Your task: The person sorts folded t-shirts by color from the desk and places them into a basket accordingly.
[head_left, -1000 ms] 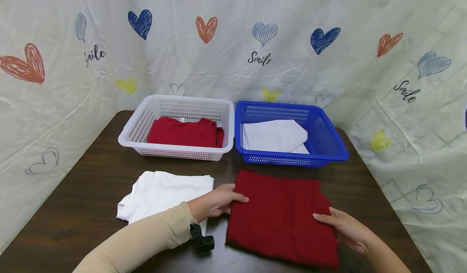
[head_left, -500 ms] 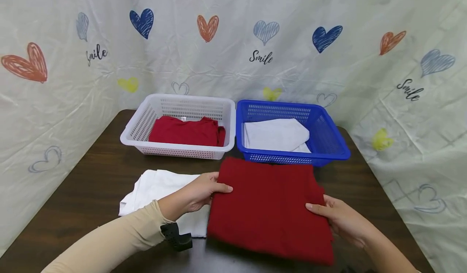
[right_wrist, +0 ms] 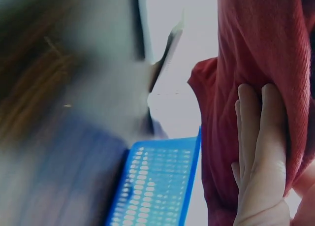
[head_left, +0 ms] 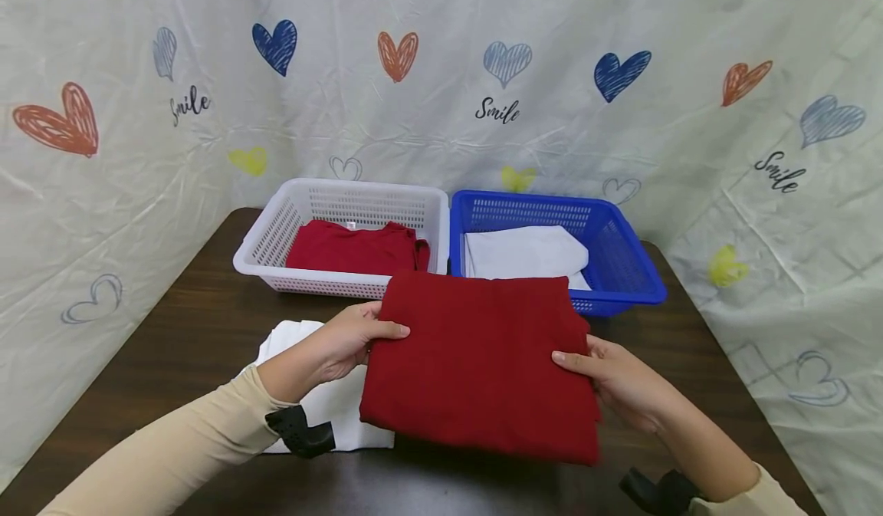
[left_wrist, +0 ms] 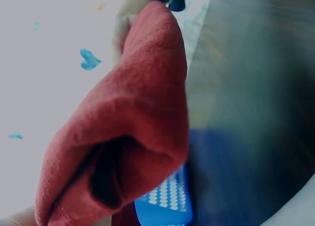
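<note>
Between my two hands hangs a folded dark red garment (head_left: pixel 476 370), raised off the table in the head view. My left hand (head_left: pixel 352 340) grips its left edge, thumb on top and the fingers hidden underneath. At the right edge my right hand (head_left: pixel 617 378) pinches it the same way. In the right wrist view the fingers (right_wrist: pixel 266 137) of that hand press flat along the cloth's underside. The left wrist view shows the garment's rolled, layered edge (left_wrist: pixel 142 108) up close. A folded white cloth (head_left: pixel 338 412) lies on the table, partly covered by my left forearm.
A white basket (head_left: pixel 251 259) with a folded red garment (head_left: pixel 355 248) stands at the back left. Beside it, a blue basket (head_left: pixel 641 271) holds a folded white cloth (head_left: pixel 527 251). Both rest on the dark wooden table (head_left: pixel 186 324), before a heart-printed curtain (head_left: pixel 441 140).
Both hands have lifted the red garment off the table and carried it left and toward the baskets. It now overlaps the front rims of both baskets in the head view.
</note>
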Available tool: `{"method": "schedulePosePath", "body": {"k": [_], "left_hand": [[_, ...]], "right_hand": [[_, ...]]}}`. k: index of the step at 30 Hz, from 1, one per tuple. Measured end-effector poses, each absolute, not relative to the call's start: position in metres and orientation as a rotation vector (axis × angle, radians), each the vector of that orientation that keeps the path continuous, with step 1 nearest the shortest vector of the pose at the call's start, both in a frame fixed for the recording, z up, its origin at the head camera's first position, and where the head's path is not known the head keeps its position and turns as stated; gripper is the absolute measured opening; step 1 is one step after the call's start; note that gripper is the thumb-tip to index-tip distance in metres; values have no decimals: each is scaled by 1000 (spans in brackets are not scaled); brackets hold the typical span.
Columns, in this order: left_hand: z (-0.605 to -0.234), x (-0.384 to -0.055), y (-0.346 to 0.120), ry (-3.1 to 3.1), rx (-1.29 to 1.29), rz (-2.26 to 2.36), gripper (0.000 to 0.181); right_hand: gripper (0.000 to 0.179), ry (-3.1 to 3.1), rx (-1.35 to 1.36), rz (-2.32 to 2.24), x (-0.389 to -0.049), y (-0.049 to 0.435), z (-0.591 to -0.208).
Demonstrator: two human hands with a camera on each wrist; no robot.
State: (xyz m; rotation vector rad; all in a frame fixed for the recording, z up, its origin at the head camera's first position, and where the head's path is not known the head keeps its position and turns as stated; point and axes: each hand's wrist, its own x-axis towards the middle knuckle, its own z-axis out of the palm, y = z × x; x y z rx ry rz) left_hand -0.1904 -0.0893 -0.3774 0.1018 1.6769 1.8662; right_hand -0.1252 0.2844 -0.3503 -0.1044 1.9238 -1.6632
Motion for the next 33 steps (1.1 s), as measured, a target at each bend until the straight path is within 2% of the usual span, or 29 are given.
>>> {"method": "schedulePosePath", "body": {"k": [10,19,33], "left_hand": [[-360,-209,-115,1689,96,1909,41],[-345,-229,-140,1780,34,1927,42],[-324,-261,-167,1804,-42,1976,25]], "right_hand": [[53,2004,-165,-1618,-156,258,-340],[49,1978,-171,-1642,-194,231,-336],[51,1953,-169,-1652,-241,198,-313]]}}
